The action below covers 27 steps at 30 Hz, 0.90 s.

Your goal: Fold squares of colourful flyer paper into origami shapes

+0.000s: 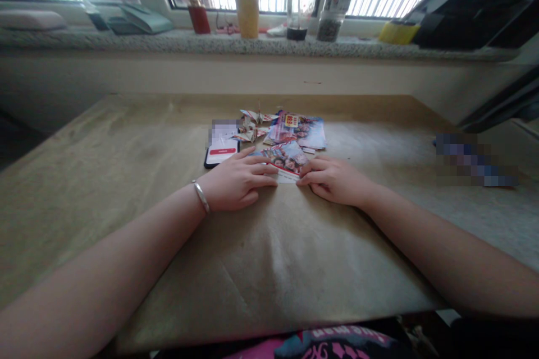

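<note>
Fingers of the left hand (236, 182) lie loosely spread on the printed paper (287, 156); those of the right hand (334, 178) curl at its right edge, grip unclear. Beyond, on the surface (261, 269): 1 phone (222, 158), folded paper figures (251, 135), printed sheets (312, 133).

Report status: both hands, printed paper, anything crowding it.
Left hand: fingers on printed paper. Right hand: fingertips at its right side. Paper on table, partly covered by fingers. Close by: phone beyond left hand, paper stack behind.
</note>
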{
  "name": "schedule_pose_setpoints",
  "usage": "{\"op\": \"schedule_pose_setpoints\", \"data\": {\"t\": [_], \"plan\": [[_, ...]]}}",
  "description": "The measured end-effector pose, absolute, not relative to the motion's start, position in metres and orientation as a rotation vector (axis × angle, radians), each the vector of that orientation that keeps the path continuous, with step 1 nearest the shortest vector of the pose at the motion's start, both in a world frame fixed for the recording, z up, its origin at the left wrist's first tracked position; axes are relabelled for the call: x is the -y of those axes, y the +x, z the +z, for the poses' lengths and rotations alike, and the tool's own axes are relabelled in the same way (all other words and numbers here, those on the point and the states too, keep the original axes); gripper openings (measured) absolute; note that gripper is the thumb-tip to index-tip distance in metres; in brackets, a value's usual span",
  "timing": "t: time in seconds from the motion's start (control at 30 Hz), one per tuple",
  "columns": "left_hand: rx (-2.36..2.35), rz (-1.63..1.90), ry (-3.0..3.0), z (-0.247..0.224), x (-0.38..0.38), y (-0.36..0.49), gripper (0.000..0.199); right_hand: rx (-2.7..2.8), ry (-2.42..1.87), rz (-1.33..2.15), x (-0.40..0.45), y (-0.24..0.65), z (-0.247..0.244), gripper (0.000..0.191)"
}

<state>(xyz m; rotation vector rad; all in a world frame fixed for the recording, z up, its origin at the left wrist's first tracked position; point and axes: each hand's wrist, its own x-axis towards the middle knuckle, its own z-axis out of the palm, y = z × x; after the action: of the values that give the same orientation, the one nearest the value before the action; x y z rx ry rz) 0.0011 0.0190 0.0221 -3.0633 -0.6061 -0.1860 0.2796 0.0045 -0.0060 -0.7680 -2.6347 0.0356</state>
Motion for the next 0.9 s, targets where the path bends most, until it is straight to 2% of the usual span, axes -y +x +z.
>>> {"op": "schedule_pose_setpoints", "data": {"t": [0.9], "plan": [[0.576,-0.149,-3.118,0.031,-0.026,-0.010,0.039,2.662,-0.757,0.015,-0.005,0.284,-0.006,0.030]]}}
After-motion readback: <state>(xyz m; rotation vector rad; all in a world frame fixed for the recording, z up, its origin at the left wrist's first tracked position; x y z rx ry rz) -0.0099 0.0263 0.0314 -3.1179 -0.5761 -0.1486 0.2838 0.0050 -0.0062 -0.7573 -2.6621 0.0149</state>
